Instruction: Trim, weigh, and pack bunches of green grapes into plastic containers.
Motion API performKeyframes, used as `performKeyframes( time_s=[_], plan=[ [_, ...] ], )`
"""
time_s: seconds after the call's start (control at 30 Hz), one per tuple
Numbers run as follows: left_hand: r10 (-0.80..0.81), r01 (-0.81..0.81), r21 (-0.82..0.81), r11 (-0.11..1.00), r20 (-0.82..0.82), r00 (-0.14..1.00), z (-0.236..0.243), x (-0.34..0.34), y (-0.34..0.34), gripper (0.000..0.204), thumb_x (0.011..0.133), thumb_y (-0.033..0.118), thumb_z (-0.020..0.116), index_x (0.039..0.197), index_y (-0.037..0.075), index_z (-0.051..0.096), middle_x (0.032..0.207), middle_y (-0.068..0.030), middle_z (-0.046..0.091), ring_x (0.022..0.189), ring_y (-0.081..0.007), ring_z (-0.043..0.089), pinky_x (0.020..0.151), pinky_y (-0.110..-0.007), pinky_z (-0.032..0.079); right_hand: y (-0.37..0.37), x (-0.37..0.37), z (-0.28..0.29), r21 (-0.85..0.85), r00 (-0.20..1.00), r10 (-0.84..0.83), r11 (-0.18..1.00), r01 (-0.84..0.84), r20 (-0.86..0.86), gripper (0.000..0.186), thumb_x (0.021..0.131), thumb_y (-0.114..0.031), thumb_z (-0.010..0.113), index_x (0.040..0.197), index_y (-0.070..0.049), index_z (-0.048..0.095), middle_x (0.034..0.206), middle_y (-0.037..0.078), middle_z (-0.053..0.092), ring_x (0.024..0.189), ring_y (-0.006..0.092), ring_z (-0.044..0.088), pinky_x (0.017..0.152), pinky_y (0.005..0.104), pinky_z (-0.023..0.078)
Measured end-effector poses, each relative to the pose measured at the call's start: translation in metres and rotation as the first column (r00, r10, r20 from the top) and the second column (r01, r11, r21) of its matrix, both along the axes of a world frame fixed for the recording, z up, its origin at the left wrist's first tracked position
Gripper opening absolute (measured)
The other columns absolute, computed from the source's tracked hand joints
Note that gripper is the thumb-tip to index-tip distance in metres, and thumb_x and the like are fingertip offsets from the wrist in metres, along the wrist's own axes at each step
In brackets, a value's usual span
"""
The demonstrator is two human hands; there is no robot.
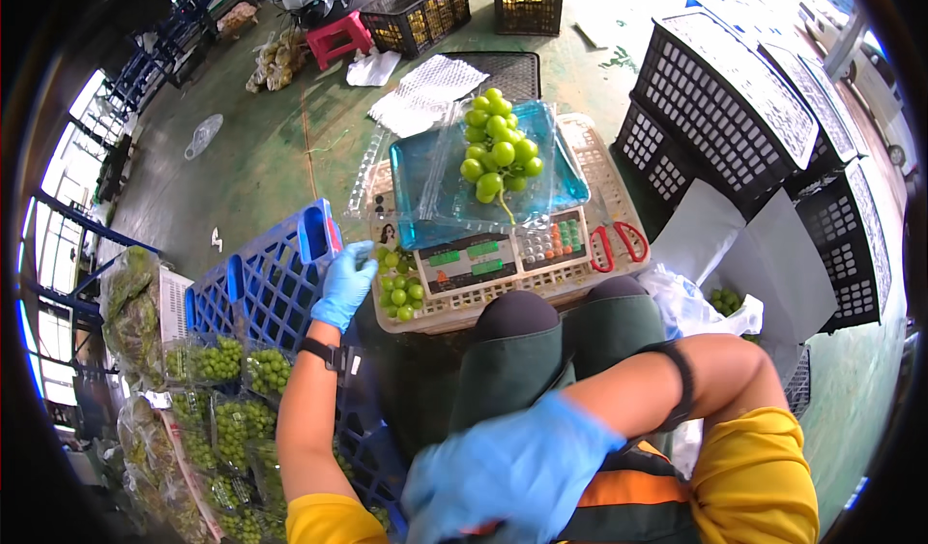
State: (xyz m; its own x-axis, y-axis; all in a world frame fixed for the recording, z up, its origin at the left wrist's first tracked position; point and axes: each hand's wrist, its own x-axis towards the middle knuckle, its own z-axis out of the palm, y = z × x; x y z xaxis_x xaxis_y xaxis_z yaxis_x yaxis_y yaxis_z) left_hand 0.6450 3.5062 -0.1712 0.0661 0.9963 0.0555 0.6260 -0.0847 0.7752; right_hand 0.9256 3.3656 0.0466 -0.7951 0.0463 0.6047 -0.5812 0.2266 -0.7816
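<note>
Two blue-gloved hands show: the left hand [345, 283], fingers loosely open, touches loose green grapes [398, 291] at centre frame beside a weighing scale [488, 259]. The right hand [512, 467], lower centre, lies open and empty. A grape bunch [498, 147] rests on the scale's blue tray [411, 191].

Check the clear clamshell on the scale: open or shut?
Open. The clear clamshell lies spread on the blue scale pan, with the green grape bunch resting in it uncovered.

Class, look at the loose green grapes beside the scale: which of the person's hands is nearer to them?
Left. The left hand touches the loose green grapes at their left edge; the right hand is far below them, at the person's lap.
</note>
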Motion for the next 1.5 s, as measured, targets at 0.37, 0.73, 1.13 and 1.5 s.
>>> performKeyframes(
  time_s=[0.37,0.73,1.13,1.5],
  plan=[
    [-0.131,0.105,-0.163,0.981,-0.158,0.979,-0.029,0.025,0.036,0.057,0.07,0.016,0.067,0.122,0.0,0.047,0.117,-0.0218,0.053,0.108,-0.0334,0.052,0.093,-0.035,0.04,0.035,0.126,-0.044,0.214,0.499,-0.52,0.81,0.546,0.693,0.04,0.082,-0.008,0.058,0.121,-0.003,0.049,0.086,0.013,0.06,0.079,0.0253,0.059,0.068,0.0332,0.046],
    [0.202,-0.219,-0.009,0.976,-0.352,0.914,-0.036,0.071,-0.054,0.077,0.06,0.025,0.077,0.127,0.01,0.041,0.124,-0.0258,0.039,0.111,-0.0417,0.043,0.095,-0.043,0.037,0.024,0.149,-0.059,0.09,0.366,-0.512,0.666,0.741,0.777,0.038,0.086,-0.004,0.054,0.124,-0.005,0.05,0.093,0.004,0.059,0.087,0.012,0.055,0.079,0.0238,0.044],
    [0.497,0.008,-0.53,0.848,0.801,0.335,-0.004,0.022,-0.08,0.039,0.078,0.002,0.058,0.115,0.012,0.052,0.104,-0.0051,0.06,0.089,-0.0175,0.06,0.061,-0.021,0.048,-0.014,0.194,-0.057,-0.464,0.553,-0.318,0.315,0.828,0.77,0.037,0.09,-0.014,0.051,0.123,0.003,0.048,0.108,0.012,0.059,0.102,0.0185,0.055,0.088,0.0299,0.044],
    [-0.428,0.492,0.153,0.857,-0.32,0.845,0.117,0.158,0.047,0.045,0.069,0.001,0.065,0.112,0.014,0.059,0.131,-0.0192,0.04,0.121,-0.0331,0.04,0.1,-0.035,0.035,-0.021,0.195,-0.061,-0.289,0.474,-0.48,0.409,0.865,0.738,0.035,0.088,-0.013,0.049,0.118,0.006,0.052,0.104,0.014,0.062,0.094,0.0195,0.059,0.085,0.0312,0.045]
  ],
)
